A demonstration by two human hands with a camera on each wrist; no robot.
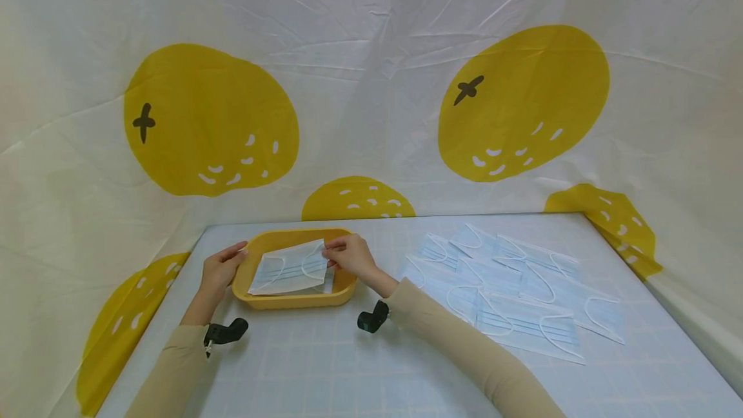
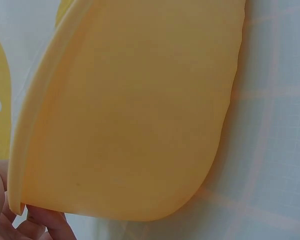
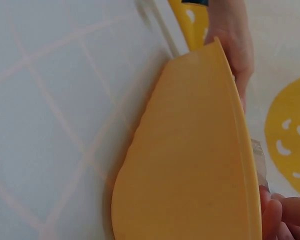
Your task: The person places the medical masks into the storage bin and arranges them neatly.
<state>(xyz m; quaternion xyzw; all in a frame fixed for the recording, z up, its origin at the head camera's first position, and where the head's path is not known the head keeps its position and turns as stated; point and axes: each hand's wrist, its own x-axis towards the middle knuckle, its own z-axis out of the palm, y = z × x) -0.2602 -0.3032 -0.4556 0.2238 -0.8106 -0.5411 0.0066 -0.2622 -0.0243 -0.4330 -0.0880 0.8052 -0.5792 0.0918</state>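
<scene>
A yellow plastic tray [image 1: 290, 302] sits toward the back left of the table. My left hand [image 1: 219, 271] grips its left end; in the left wrist view the fingers [image 2: 45, 220] curl below the rim of the tray [image 2: 125, 110]. Inside the tray lies a light blue face mask [image 1: 293, 266] with white ear loops, its right side raised slightly. My right hand [image 1: 353, 257] pinches that mask near its right edge, above the tray's right end. Part of another pale layer [image 1: 328, 281] shows beneath it. In the right wrist view the tray wall [image 3: 190, 150] hides most of the mask.
Several loose face masks [image 1: 522, 289] overlap in a spread on the right of the table [image 1: 325, 366], ear loops facing up. Behind the table hangs a white curtain [image 1: 371, 115] with yellow fruit prints. A black wrist camera [image 1: 226, 332] sits on the left wrist, another [image 1: 373, 317] on the right.
</scene>
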